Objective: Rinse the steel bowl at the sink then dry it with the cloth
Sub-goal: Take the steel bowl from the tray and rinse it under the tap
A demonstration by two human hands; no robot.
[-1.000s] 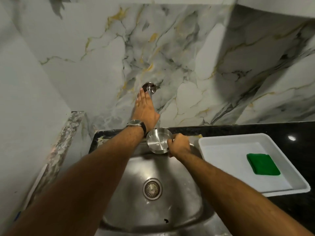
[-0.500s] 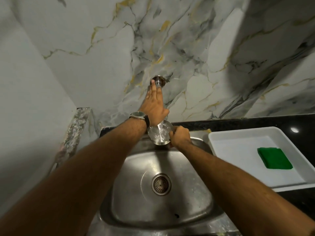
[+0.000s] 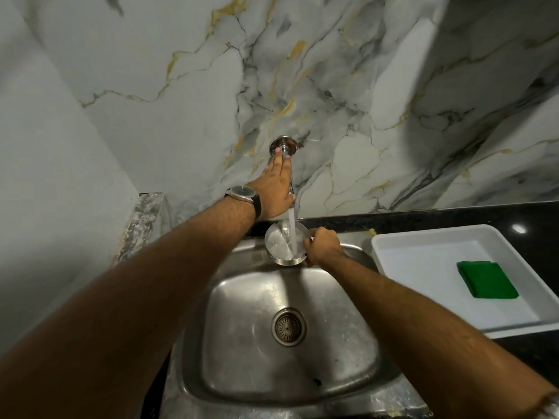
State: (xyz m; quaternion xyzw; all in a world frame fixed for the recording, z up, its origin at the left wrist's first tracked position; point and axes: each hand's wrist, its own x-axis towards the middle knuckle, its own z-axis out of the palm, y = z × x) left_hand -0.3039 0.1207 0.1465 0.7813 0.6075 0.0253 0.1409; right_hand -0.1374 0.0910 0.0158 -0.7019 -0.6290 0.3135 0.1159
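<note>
A small steel bowl [image 3: 279, 241] is held above the back edge of the steel sink [image 3: 242, 334], under the wall tap [image 3: 283, 145]. My right hand [image 3: 323, 247] grips the bowl's right rim. A stream of water [image 3: 292, 225] falls from the tap into the bowl. My left hand [image 3: 275, 186], with a wristwatch, lies flat over the tap, fingers stretched toward the wall fitting. A folded green cloth [image 3: 487, 279] lies in the white tray [image 3: 393, 240] to the right of the sink.
The tray stands on a black countertop [image 3: 438, 217] right of the sink. A marble wall [image 3: 363, 101] rises behind the tap and a plain wall closes in on the left. The sink drain [image 3: 288, 327] sits mid-basin.
Water now runs from the tap into the bowl; one second ago there was none. My left hand stays on the tap and my right keeps the bowl beneath it.
</note>
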